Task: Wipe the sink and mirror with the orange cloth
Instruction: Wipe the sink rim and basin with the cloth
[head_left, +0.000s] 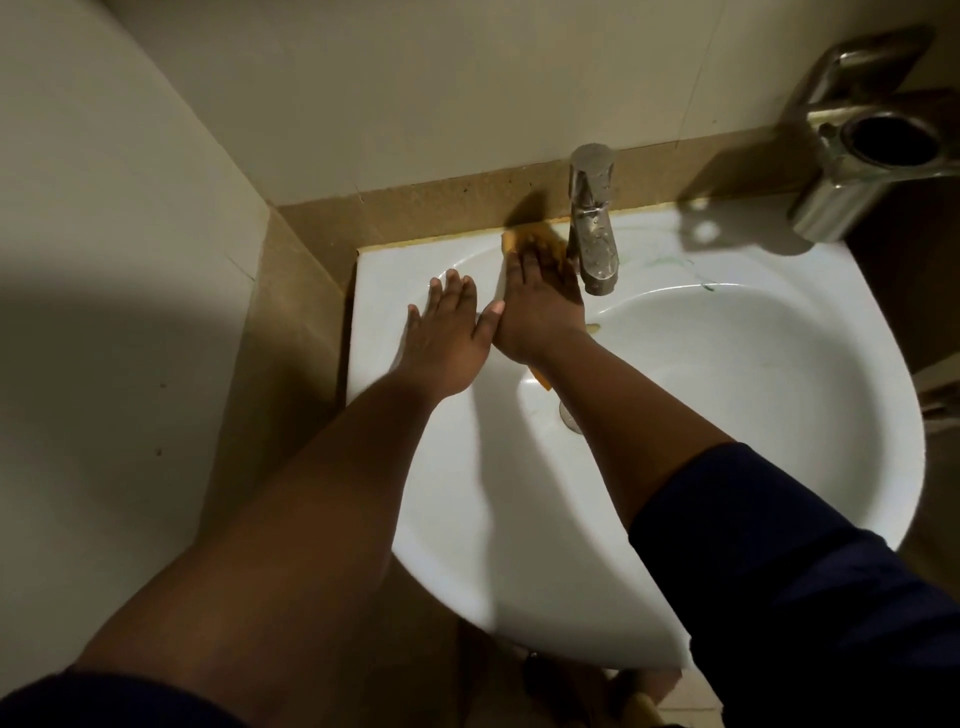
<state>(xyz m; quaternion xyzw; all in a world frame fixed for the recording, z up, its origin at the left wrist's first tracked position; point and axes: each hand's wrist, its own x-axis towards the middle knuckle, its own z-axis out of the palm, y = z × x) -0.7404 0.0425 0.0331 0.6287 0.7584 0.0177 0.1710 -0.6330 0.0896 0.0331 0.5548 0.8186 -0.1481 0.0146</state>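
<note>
A white ceramic sink (779, 395) fills the middle of the head view. My right hand (540, 306) presses the orange cloth (524, 240) flat on the sink's back rim, just left of the chrome tap (592, 218). Most of the cloth is hidden under the hand; a corner of it shows below the wrist. My left hand (447, 338) lies flat and open on the left rim, fingers spread, its thumb touching my right hand. Green marks (675, 260) streak the rim right of the tap. No mirror is in view.
A brown stone ledge (415, 208) runs behind and left of the sink, under pale wall tiles. A chrome cup holder (872, 150) juts from the wall at the upper right. The drain (569, 415) shows beside my right forearm. Floor tiles lie below the sink's front edge.
</note>
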